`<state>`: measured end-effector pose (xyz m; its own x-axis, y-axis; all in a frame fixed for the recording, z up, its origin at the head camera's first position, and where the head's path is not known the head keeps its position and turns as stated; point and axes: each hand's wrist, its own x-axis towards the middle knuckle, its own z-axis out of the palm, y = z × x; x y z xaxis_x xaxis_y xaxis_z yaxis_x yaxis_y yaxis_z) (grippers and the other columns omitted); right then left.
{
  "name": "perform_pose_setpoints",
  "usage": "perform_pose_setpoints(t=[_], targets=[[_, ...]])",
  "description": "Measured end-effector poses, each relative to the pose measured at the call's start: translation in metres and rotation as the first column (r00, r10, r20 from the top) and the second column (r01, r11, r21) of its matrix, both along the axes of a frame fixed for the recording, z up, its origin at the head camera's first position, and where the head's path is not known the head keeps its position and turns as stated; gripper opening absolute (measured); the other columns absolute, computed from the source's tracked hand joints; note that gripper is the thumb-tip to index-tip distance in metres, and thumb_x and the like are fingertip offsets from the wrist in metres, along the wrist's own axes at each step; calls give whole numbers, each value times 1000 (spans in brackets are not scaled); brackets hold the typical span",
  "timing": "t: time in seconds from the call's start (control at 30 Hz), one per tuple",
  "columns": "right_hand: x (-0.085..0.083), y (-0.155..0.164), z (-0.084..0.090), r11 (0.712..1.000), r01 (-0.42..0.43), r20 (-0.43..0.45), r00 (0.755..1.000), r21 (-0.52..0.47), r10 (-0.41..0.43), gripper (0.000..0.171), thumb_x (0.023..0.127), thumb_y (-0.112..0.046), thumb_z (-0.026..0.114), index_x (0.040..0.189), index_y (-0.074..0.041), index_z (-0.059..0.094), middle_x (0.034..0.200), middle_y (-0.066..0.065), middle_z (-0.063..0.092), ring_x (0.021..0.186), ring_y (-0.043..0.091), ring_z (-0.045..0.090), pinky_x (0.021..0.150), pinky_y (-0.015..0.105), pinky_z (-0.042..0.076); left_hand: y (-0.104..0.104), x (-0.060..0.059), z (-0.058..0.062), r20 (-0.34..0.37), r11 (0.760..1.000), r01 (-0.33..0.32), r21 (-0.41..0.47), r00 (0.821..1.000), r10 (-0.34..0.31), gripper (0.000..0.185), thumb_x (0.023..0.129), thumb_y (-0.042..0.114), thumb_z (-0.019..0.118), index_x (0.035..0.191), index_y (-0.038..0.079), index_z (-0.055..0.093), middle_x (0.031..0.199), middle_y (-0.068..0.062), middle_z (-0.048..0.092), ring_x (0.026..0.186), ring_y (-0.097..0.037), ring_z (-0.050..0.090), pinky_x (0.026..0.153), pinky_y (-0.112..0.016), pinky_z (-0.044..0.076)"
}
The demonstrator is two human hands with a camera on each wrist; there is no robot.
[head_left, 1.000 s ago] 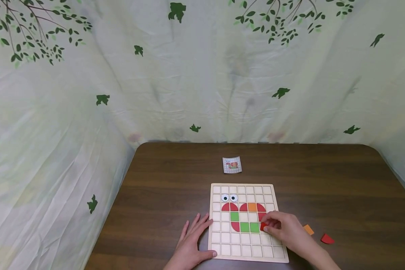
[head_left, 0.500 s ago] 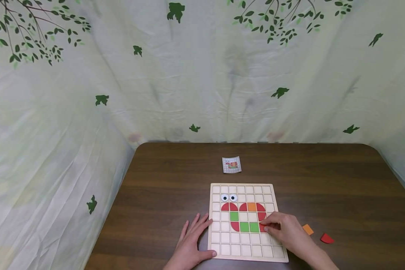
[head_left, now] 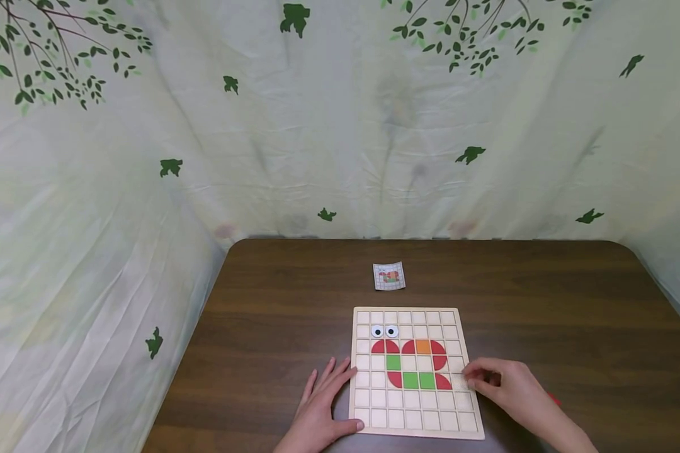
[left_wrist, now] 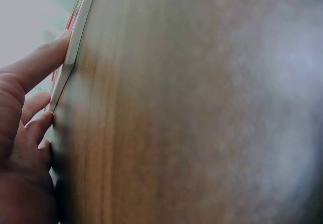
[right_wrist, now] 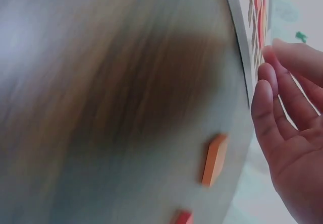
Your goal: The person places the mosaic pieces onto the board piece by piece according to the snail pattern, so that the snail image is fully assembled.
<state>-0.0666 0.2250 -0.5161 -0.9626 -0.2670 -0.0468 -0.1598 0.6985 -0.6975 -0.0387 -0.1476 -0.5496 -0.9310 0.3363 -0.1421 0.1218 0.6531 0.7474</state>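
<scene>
A light wooden grid board lies on the table, bearing red rounded pieces, green squares, an orange square and two eye pieces. My left hand rests along its left edge with spread fingers, thumb on the near left corner. Just off the right edge is my right hand, fingers loosely bent and holding nothing. A red quarter-round piece sits in the cell right of the green squares. In the right wrist view an orange block lies on the table below that hand.
A small picture card lies beyond the board. To the right, a loose red piece shows past my right arm, which hides the orange block from the head view. A pale leaf-printed curtain hangs behind the brown table.
My right hand has let go of the red quarter-round piece, which stays in its cell, and has moved right off the board's pieces. The left hand has not moved.
</scene>
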Motion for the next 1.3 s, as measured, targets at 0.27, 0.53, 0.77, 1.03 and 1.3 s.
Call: perform_pose_setpoints(t=[0.27,0.53,0.77,1.03,1.3], targets=[[3,30,5,996,57,30,998,71,-59,25,79,-12,81,97,-28,74,96,-15,66,77,4,54,66,23,50,0,-1,1,12,1000,1,-3,1000,-1,84,73,46,82,146,24,48,158,3,32,148,-29,16,112,-57,-1],[4,64,-2,999,-24,-57,998,47,27,32,78,-14,82,106,-27,72,104,-10,66,84,1,58,65,24,52,-1,2,1,-55,1000,1,12,999,-1,83,72,43,83,145,23,49,157,1,36,147,-32,20,110,-58,2],[4,77,-15,992,-123,-94,988,-27,120,26,81,-24,80,106,-20,73,104,-8,64,79,1,57,56,23,46,0,1,2,-19,1000,-1,4,1000,1,84,73,45,83,146,23,48,157,2,34,148,-30,18,111,-57,0],[2,70,-20,993,-114,-155,982,-14,110,25,78,-19,82,101,-17,74,98,-8,63,73,0,51,56,23,46,1,-1,2,30,1000,-3,-15,1000,3,84,73,49,81,146,24,48,158,3,33,148,-29,16,112,-58,-1],[-2,53,-16,997,-30,-127,991,75,39,29,74,-13,85,88,-27,64,87,-16,55,73,0,49,60,24,46,0,1,3,2,1000,-2,-9,1000,2,84,72,44,83,146,23,48,158,3,33,148,-28,16,112,-55,-1]])
